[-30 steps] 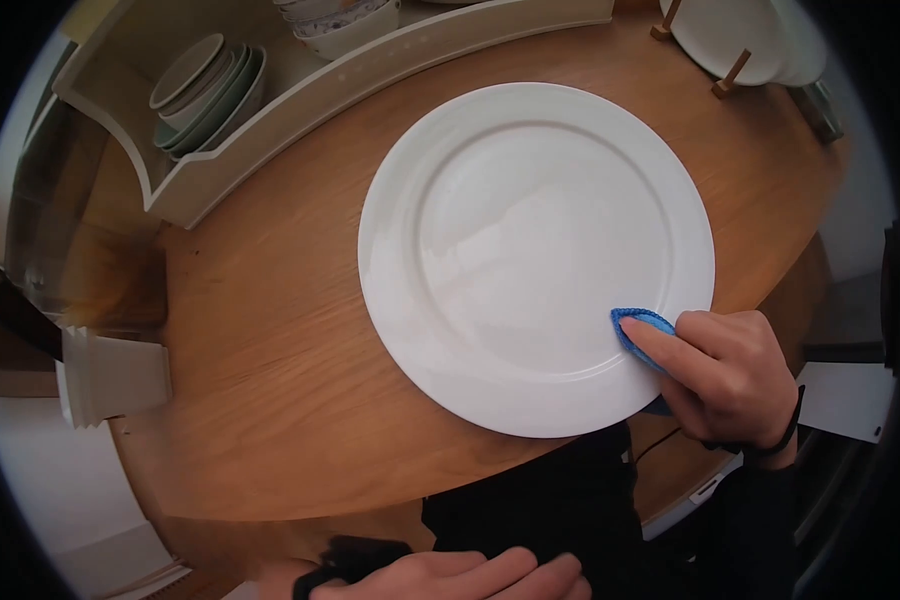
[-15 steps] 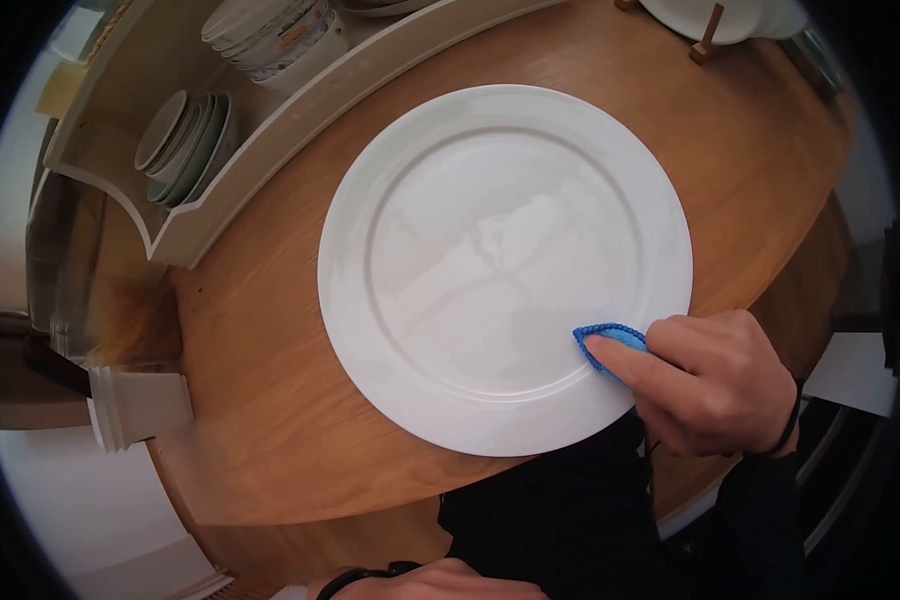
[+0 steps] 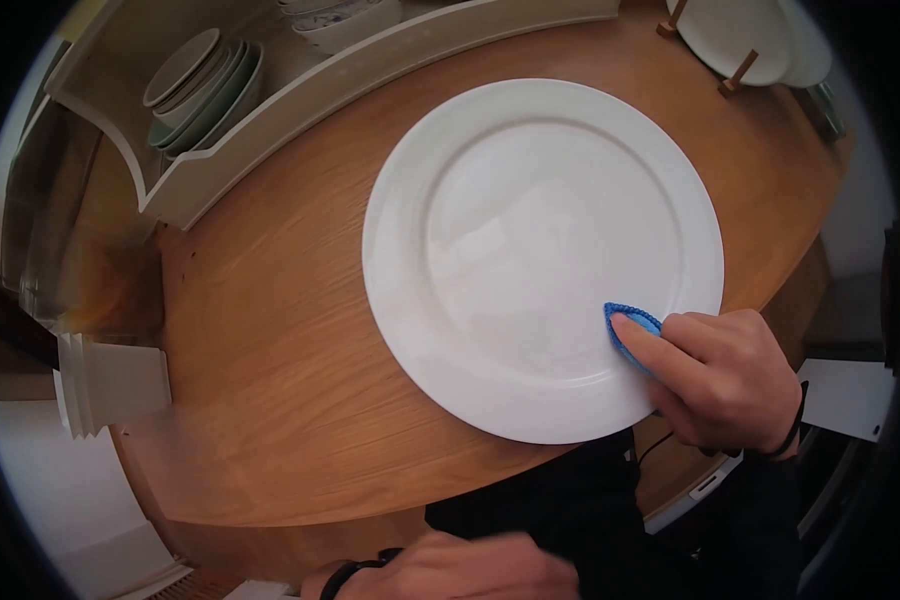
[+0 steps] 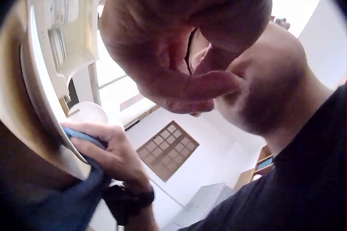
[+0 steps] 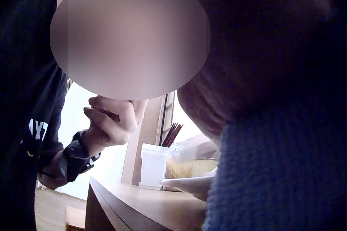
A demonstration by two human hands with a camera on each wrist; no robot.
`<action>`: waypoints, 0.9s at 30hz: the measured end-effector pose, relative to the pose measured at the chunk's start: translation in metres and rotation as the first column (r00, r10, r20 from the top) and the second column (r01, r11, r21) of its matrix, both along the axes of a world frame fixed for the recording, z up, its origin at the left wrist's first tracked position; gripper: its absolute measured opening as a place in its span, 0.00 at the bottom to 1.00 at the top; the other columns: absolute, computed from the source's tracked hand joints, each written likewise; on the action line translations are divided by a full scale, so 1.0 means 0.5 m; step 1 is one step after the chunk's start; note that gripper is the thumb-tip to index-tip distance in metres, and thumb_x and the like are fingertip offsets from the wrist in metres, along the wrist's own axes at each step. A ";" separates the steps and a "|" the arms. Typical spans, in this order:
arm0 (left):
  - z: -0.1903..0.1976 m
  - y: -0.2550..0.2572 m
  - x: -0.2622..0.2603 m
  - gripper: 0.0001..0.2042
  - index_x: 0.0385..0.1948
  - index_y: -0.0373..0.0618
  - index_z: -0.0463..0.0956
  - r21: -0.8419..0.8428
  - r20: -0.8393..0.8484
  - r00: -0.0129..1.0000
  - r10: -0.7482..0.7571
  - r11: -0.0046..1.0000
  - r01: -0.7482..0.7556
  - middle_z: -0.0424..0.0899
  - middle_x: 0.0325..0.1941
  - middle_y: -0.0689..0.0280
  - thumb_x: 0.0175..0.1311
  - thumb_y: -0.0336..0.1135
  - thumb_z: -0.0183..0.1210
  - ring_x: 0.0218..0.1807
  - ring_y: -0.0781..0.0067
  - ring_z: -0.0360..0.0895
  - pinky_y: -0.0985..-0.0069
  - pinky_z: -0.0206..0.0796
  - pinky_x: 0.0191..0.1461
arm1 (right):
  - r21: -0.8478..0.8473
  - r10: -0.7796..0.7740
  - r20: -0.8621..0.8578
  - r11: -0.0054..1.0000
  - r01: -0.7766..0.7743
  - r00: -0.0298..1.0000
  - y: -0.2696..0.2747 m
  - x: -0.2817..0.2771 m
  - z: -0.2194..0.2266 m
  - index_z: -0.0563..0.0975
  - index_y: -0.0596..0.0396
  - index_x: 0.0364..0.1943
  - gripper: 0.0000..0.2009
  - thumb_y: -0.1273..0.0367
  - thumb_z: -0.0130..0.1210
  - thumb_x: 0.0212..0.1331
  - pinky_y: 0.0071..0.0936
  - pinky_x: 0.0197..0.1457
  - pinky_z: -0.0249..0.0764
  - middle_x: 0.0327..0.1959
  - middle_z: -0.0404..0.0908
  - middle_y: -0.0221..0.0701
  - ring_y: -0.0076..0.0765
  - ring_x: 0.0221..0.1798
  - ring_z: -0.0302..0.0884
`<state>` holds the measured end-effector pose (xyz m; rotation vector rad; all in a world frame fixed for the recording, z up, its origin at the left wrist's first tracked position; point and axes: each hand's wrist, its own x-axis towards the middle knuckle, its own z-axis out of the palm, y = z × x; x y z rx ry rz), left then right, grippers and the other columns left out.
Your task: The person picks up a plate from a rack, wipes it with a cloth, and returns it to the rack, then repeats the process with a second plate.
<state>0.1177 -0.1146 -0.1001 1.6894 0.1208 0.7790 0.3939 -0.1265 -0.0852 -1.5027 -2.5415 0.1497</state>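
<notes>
A large white plate point(image 3: 540, 240) lies face up over the wooden table's front part in the head view. At its lower right rim my right hand point(image 3: 725, 375) pinches a blue cloth point(image 3: 630, 325), thumb on the upper face. The left wrist view shows the plate point(image 4: 43, 74) nearly edge-on, with my right hand point(image 4: 116, 152) at its rim and dark blue cloth point(image 4: 70, 201) hanging below. My left hand point(image 3: 460, 570), at the bottom of the head view, touches no plate. Close up, the left hand point(image 4: 184, 41) has loosely bent fingers and holds nothing.
A cream shelf point(image 3: 200, 190) behind the plate holds stacked dishes point(image 3: 205, 95) and bowls point(image 3: 340, 25). White containers point(image 3: 115, 385) stand at the table's left edge. Plates on a wooden rack point(image 3: 738, 72) are at the back right.
The head view swings aside and back. My left hand's fingers are more bent than a second ago, away from the plate. My right hand keeps its pinch on the cloth at the rim.
</notes>
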 end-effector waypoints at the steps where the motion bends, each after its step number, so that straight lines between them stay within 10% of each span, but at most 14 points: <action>1: -0.011 0.001 -0.007 0.06 0.36 0.33 0.83 0.281 -0.081 0.984 0.157 0.951 -0.128 0.85 0.37 0.54 0.58 0.21 0.64 0.35 0.59 0.85 0.74 0.74 0.32 | -0.014 0.022 0.010 1.000 -0.022 1.000 0.005 -0.004 0.002 0.81 0.66 0.51 0.22 0.74 0.64 0.48 0.28 0.21 0.71 0.23 0.73 0.28 0.29 0.22 0.77; 2: 0.029 -0.028 0.008 0.09 0.38 0.34 0.82 0.581 -0.225 0.847 0.482 0.764 -0.280 0.85 0.42 0.52 0.55 0.21 0.64 0.41 0.56 0.86 0.69 0.77 0.40 | -0.024 0.027 0.033 0.999 -0.027 0.999 0.007 -0.001 0.030 0.81 0.66 0.51 0.22 0.74 0.64 0.48 0.28 0.21 0.71 0.23 0.73 0.28 0.29 0.22 0.77; 4: -0.027 -0.017 0.021 0.11 0.41 0.32 0.81 0.788 -0.046 0.791 0.611 0.509 -0.347 0.85 0.47 0.49 0.56 0.23 0.65 0.49 0.51 0.85 0.65 0.79 0.50 | -0.061 0.147 0.075 0.988 -0.143 0.986 0.020 -0.015 0.028 0.78 0.72 0.53 0.23 0.72 0.61 0.52 0.27 0.23 0.74 0.24 0.75 0.30 0.31 0.23 0.79; 7: -0.029 -0.011 0.032 0.06 0.33 0.36 0.83 0.881 -0.127 0.745 0.655 0.419 -0.219 0.80 0.30 0.60 0.57 0.29 0.63 0.31 0.61 0.77 0.68 0.79 0.40 | -0.232 0.344 0.034 0.916 -0.327 0.938 0.047 -0.033 0.044 0.76 0.77 0.53 0.24 0.70 0.60 0.56 0.27 0.25 0.76 0.26 0.77 0.34 0.32 0.26 0.82; 10: -0.051 -0.033 0.039 0.12 0.44 0.29 0.81 0.836 -0.068 0.697 0.714 0.422 -0.350 0.84 0.50 0.47 0.59 0.26 0.62 0.55 0.48 0.83 0.60 0.78 0.60 | -0.282 0.406 -0.041 0.872 -0.401 0.913 0.074 -0.058 0.040 0.75 0.78 0.55 0.24 0.71 0.59 0.56 0.29 0.26 0.78 0.28 0.80 0.38 0.36 0.28 0.84; 21: -0.009 -0.017 0.030 0.15 0.47 0.26 0.81 0.880 -0.167 0.727 0.666 0.433 -0.194 0.84 0.47 0.46 0.62 0.27 0.56 0.53 0.48 0.83 0.59 0.78 0.61 | -0.274 0.200 0.094 0.947 -0.168 0.975 0.292 -0.117 0.039 0.75 0.70 0.53 0.20 0.77 0.56 0.54 0.49 0.39 0.75 0.30 0.81 0.48 0.59 0.36 0.81; 27: -0.022 -0.013 0.033 0.16 0.45 0.25 0.81 0.894 -0.122 0.696 0.708 0.383 -0.233 0.84 0.44 0.48 0.57 0.28 0.58 0.49 0.51 0.84 0.61 0.79 0.58 | -0.396 0.349 -0.140 0.838 -0.375 0.927 0.227 -0.129 0.041 0.72 0.71 0.49 0.19 0.75 0.58 0.54 0.49 0.35 0.75 0.26 0.78 0.48 0.60 0.32 0.80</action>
